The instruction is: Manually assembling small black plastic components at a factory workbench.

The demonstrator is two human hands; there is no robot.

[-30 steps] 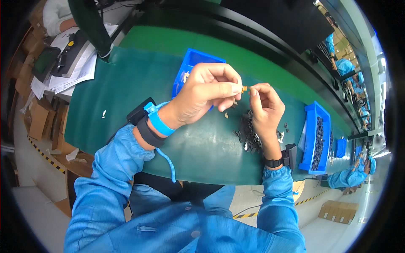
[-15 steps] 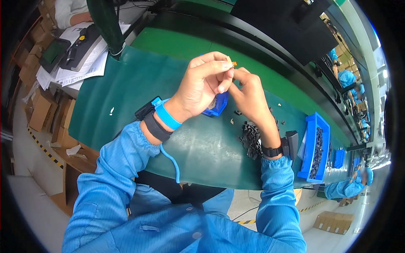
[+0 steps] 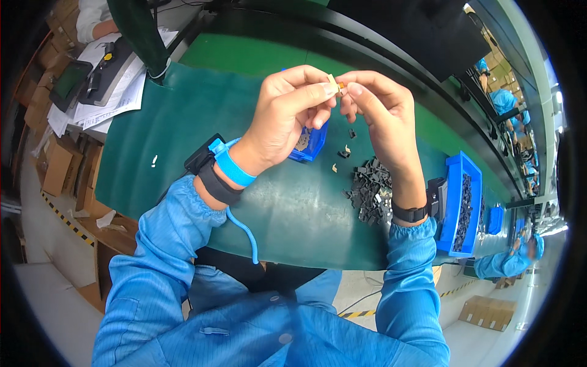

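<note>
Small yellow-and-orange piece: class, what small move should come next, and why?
Perhaps steady the small yellow-and-orange piece with the left hand while the right hand gently adjusts its orange end. The left fingers pinch it; the right fingers sit at that end, their grip unclear.

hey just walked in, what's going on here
A person in blue is working with both hands at a green table. The left hand pinches a tiny yellow-orange piece; the right hand has its fingertips right at it, though whether they grip it too is hard to tell. A pile of black parts lies near the right forearm, with one blue bin by the left hand and a longer bin further right.
</note>
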